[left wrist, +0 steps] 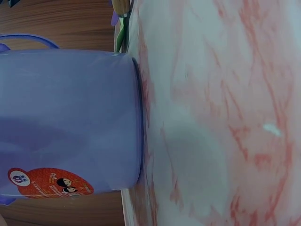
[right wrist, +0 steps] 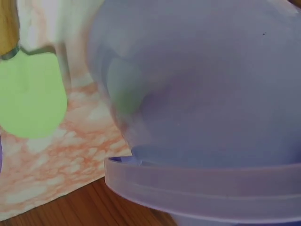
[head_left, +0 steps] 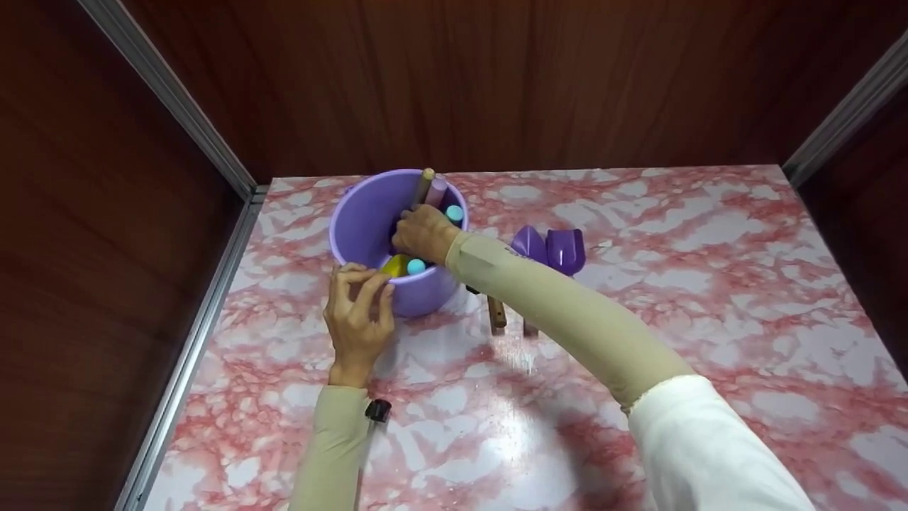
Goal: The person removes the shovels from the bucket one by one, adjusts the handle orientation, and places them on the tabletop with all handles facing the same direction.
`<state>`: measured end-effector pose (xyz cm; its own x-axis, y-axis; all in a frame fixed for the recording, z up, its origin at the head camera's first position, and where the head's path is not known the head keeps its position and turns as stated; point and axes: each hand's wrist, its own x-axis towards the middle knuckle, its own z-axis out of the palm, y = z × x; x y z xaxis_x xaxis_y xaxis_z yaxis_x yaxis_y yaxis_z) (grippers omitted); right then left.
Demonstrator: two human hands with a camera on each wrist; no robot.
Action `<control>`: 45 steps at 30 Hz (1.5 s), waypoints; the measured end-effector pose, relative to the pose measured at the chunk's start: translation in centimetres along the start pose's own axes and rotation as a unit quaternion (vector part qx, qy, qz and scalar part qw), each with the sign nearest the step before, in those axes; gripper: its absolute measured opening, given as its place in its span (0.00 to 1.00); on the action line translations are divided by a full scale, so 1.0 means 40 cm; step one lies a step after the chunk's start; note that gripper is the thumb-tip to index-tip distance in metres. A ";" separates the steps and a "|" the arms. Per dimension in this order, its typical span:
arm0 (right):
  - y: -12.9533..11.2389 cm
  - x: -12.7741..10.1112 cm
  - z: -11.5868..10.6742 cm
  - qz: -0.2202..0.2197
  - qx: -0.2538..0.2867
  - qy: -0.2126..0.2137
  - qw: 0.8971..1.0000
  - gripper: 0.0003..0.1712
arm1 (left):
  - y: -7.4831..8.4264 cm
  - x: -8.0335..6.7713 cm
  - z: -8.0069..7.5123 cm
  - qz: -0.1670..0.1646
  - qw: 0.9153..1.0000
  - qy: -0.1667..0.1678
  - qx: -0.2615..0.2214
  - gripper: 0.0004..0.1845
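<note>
Head view: one purple bucket (head_left: 425, 297), standing on the marbled table (head_left: 709, 305). My left hand (head_left: 357, 316) — fingers bent, gripping its near rim. My right hand (head_left: 428, 233) — inside; finger spread and hold hidden, I cannot tell. Within: yellow piece (head_left: 394, 266), turquoise-ended handles (head_left: 416, 267). Right of the bucket: purple pieces (head_left: 565, 250).

A purple bucket (right wrist: 211, 89) looms large from twelve round to four o'clock, a curved purple band (right wrist: 207, 190) sweeping across at five. At nine o'clock, a bright green blade (right wrist: 33, 96) lies on a red-and-white marbled tabletop (right wrist: 89, 141), its wooden handle (right wrist: 7, 28) pointing up at ten. Brown wood grain (right wrist: 94, 207) shows at seven.
</note>
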<state>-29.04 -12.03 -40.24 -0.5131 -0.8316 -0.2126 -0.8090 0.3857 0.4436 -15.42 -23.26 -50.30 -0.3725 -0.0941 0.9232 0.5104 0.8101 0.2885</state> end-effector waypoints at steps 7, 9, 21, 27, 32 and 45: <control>-0.002 -0.003 0.000 -0.002 0.013 0.009 1.000 0.14 | 0.001 -0.002 -0.003 -0.005 1.000 -0.004 -0.007 0.14; -0.003 -0.005 -0.002 -0.004 0.007 0.008 1.000 0.14 | 0.002 -0.002 -0.004 -0.006 1.000 -0.005 -0.008 0.14; 0.001 -0.017 -0.001 -0.010 0.000 -0.020 1.000 0.15 | 0.004 -0.003 0.001 -0.011 1.000 -0.018 -0.012 0.14; 0.000 -0.016 -0.005 -0.019 -0.010 -0.011 1.000 0.15 | 0.000 -0.009 0.003 -0.015 1.000 -0.013 -0.024 0.14; -0.006 -0.019 -0.023 -0.020 -0.022 -0.005 1.000 0.15 | 0.000 -0.006 0.000 -0.017 0.999 -0.017 -0.025 0.14; 0.023 -0.047 -0.089 0.002 -0.031 0.037 0.999 0.15 | -0.006 0.005 -0.008 -0.012 0.999 -0.028 -0.015 0.14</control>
<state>-27.82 -11.53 -36.33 -0.4920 -0.8581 -0.1473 -0.7866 0.3656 0.4976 -15.38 -23.66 -50.10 -0.4271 -0.0796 0.9007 0.5232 0.7906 0.3180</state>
